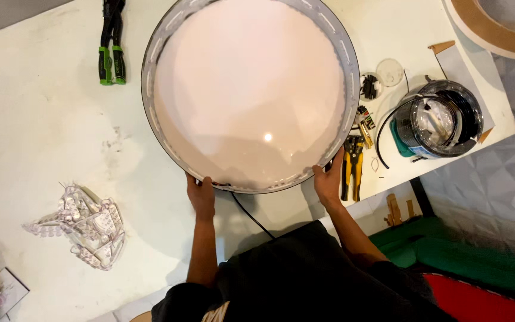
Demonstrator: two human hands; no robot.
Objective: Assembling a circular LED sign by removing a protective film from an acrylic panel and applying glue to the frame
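Observation:
A big round light panel point(248, 89) with a pale pinkish-white face and a grey metal rim point(148, 89) lies flat on the white table point(43, 131). My left hand point(201, 194) grips the rim at its near left edge. My right hand point(328, 182) grips the rim at the near right edge. A thin black cable point(251, 216) runs out from under the panel toward me.
A coil of black wire point(442, 119) sits at the right, beside yellow-handled pliers point(351, 167) and small parts. Green-handled pliers point(111, 48) lie at the far left. A string of clear LED modules point(84, 223) lies at the near left. The table's edge runs along the right.

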